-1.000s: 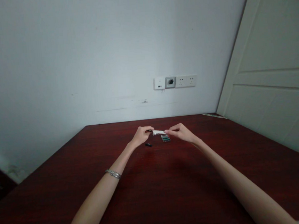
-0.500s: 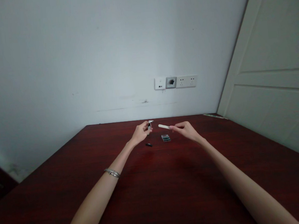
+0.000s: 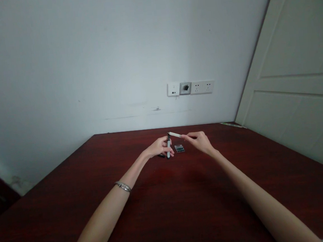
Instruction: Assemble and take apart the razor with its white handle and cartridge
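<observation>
My left hand [image 3: 159,147] is closed around a small upright stick-shaped device [image 3: 168,147], white with a dark top, low over the dark red table [image 3: 168,195]. My right hand [image 3: 198,140] pinches a thin white flat piece [image 3: 174,134] whose far end reaches toward the top of that device. A small teal and clear pack [image 3: 179,148] lies on the table just below and between the hands. A small black item [image 3: 161,156] lies on the table, partly hidden under my left hand. A silver bracelet [image 3: 122,186] is on my left wrist.
The table runs to a white wall with a row of sockets and switches [image 3: 190,88]. A cream panelled door [image 3: 297,86] stands at the right. A thin strip [image 3: 231,124] lies at the table's far right corner.
A second ago both hands held one white item together. It came apart into two pieces. My left hand has since moved right and down, and the right hand's piece now meets the left one's top.
</observation>
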A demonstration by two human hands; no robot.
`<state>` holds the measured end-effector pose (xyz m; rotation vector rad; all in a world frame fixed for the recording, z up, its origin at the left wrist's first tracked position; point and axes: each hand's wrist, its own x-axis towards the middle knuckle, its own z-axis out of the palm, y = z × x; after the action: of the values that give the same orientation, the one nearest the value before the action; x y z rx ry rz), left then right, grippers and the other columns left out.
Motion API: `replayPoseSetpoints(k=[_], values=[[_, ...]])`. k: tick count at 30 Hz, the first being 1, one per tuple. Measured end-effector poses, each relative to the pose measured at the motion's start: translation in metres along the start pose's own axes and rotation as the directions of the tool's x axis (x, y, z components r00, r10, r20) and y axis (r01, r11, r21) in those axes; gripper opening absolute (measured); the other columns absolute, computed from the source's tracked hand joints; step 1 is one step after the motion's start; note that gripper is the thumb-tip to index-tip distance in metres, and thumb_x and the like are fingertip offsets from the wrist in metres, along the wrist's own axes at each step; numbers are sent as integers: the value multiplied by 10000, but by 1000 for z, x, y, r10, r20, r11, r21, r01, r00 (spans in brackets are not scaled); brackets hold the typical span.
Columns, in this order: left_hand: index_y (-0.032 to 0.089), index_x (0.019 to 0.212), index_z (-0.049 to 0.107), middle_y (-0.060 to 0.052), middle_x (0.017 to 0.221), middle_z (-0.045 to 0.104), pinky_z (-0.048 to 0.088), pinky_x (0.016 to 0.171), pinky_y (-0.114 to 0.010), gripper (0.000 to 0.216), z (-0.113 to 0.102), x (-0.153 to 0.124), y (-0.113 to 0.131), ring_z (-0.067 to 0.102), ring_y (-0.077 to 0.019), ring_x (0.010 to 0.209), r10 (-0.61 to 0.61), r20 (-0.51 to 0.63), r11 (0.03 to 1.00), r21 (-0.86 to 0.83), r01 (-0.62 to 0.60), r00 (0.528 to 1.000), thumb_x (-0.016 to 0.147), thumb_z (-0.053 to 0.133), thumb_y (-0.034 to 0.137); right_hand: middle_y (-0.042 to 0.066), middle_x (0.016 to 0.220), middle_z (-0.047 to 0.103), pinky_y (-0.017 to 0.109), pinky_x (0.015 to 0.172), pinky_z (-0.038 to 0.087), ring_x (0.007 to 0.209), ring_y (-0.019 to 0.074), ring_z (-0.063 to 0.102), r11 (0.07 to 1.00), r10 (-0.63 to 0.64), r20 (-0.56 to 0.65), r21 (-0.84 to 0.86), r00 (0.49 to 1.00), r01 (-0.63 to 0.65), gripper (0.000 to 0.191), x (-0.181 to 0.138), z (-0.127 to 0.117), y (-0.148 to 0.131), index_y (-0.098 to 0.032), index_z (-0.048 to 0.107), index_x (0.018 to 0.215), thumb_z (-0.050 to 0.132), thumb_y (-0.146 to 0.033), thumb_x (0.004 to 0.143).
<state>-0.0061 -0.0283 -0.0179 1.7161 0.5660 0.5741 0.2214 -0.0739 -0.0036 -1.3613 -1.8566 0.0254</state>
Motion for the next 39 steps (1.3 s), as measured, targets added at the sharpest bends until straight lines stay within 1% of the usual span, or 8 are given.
replayPoseSetpoints(k=[4, 7, 12, 18, 20, 24, 28, 39], values=[[155, 884, 387, -106, 742, 661, 500, 523, -233, 365, -2, -3, 4, 676, -216, 673, 2, -45, 1000, -7, -2, 999, 702, 689, 250, 18, 542, 621, 222, 499, 295, 514, 123, 515, 999, 22, -29, 24, 999, -21, 507, 1, -3, 8, -167, 718, 654, 471, -593, 777], [155, 882, 388, -91, 713, 657, 494, 514, -227, 362, -2, -3, 2, 674, -209, 650, -8, -77, 1000, 9, 9, 997, 697, 689, 232, 18, 532, 607, 222, 488, 286, 507, 117, 497, 996, 20, -34, 83, 999, -17, 515, 0, 0, 0, -153, 707, 640, 467, -586, 782], [152, 884, 401, -96, 748, 659, 503, 539, -244, 367, 0, -3, 2, 678, -220, 680, 19, -33, 1000, 4, -19, 999, 686, 700, 227, 19, 547, 601, 221, 498, 290, 529, 118, 492, 990, 0, 4, 139, 1000, -1, 498, -2, 7, -9, -150, 706, 650, 477, -572, 781], [155, 861, 391, -94, 749, 662, 507, 543, -247, 364, -5, -6, 7, 675, -211, 682, 59, -82, 998, -19, -60, 995, 686, 703, 221, -5, 468, 468, 229, 478, 272, 485, 102, 413, 966, 114, -80, 242, 990, -91, 512, 1, 0, 6, -131, 661, 585, 485, -576, 767], [156, 870, 388, -88, 737, 662, 506, 533, -244, 355, -7, -6, 5, 673, -205, 667, 53, -128, 999, -2, -54, 990, 695, 692, 214, -16, 466, 436, 227, 463, 271, 466, 93, 392, 931, 133, -42, 348, 990, -111, 504, 2, 2, 1, -128, 655, 620, 472, -570, 778], [159, 891, 392, -73, 711, 658, 502, 514, -240, 325, -10, -2, 0, 673, -202, 649, 38, -207, 999, 33, -32, 978, 716, 664, 194, -49, 469, 396, 210, 385, 247, 388, 70, 337, 791, 141, 158, 576, 977, -207, 457, 0, 17, -20, -137, 628, 768, 463, -562, 782], [160, 889, 395, -70, 710, 657, 487, 494, -215, 300, -10, -1, -2, 674, -200, 647, 38, -242, 997, 69, -22, 969, 725, 645, 180, -71, 459, 358, 193, 329, 202, 339, 51, 279, 678, 169, 262, 668, 950, -305, 433, -4, 33, -33, -148, 585, 772, 475, -567, 769], [159, 900, 400, -63, 714, 652, 518, 523, -254, 284, -14, -1, -1, 674, -200, 657, 63, -289, 998, 45, -52, 955, 735, 631, 178, -60, 448, 371, 188, 338, 219, 347, 49, 308, 714, 233, 256, 610, 938, -343, 460, -7, 36, -36, -138, 587, 723, 484, -586, 746]])
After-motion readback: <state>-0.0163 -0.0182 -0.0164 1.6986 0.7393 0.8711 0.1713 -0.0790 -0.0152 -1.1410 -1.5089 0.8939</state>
